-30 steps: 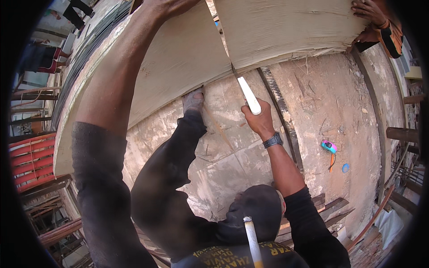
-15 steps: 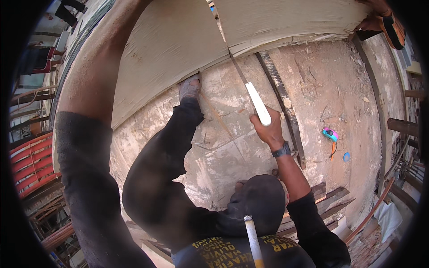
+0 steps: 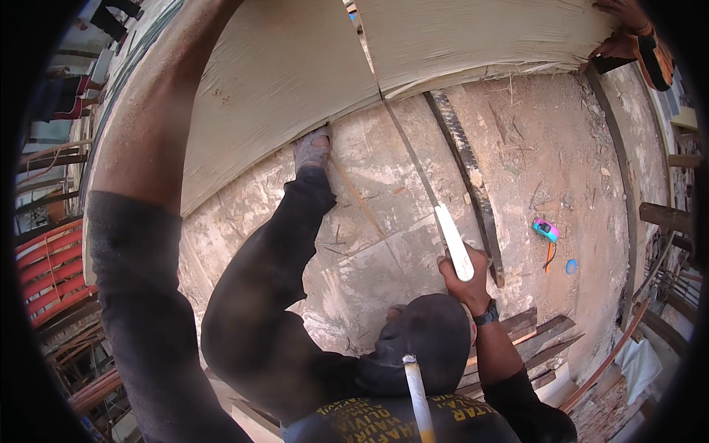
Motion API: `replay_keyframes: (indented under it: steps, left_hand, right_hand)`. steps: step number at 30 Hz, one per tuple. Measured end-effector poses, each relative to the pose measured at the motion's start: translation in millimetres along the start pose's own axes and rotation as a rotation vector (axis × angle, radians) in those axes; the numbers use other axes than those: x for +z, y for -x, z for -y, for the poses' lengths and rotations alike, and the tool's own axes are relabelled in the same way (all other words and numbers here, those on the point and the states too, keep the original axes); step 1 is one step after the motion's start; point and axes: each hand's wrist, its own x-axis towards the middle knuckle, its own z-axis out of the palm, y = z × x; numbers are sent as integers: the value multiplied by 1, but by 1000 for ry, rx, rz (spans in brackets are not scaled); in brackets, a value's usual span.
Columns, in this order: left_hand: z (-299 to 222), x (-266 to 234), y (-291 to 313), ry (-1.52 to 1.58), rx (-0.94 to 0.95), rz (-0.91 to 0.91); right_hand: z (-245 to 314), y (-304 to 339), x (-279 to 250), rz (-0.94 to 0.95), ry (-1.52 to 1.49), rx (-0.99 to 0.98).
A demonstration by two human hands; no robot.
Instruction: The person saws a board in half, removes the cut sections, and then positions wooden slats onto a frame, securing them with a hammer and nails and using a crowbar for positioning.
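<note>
My right hand [image 3: 467,277] is closed round the white handle [image 3: 453,242] of a handsaw. Its long narrow blade [image 3: 410,151] runs up and away to the near edge of a pale plywood sheet [image 3: 288,81], where the tip end meets a narrow slit [image 3: 360,37] cut into the board. My left forearm [image 3: 151,118] reaches far forward over the sheet's left part; that hand lies beyond the upper edge of the picture. My foot [image 3: 312,150] is at the sheet's near edge.
Another person's hands [image 3: 619,44] are at the sheet's right end. On the dusty floor lie a pink and turquoise tape measure [image 3: 545,229], a blue disc [image 3: 571,266], a dark wooden strip [image 3: 469,173] and several boards [image 3: 543,340]. Red slats [image 3: 53,273] stand at left; a lit cigarette [image 3: 418,395] shows below.
My right hand has drawn the saw back toward me and slightly right, so more blade shows outside the slit. The sheet and my left arm are nearly unchanged.
</note>
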Motion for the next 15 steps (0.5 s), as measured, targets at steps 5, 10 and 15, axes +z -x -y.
replay_keyframes:
  steps: [5, 10, 15]
  left_hand:
    - [-20, 4, -15, 18, 23, -25]
    - [-29, 0, -17, 21, -28, 109]
    - [20, 13, -27, -100, -39, -70]
  right_hand:
    - [-17, -90, 14, -67, -9, -120]
    - [-17, -115, 24, -87, -36, -51]
    - [-17, -23, 22, -48, -68, -72]
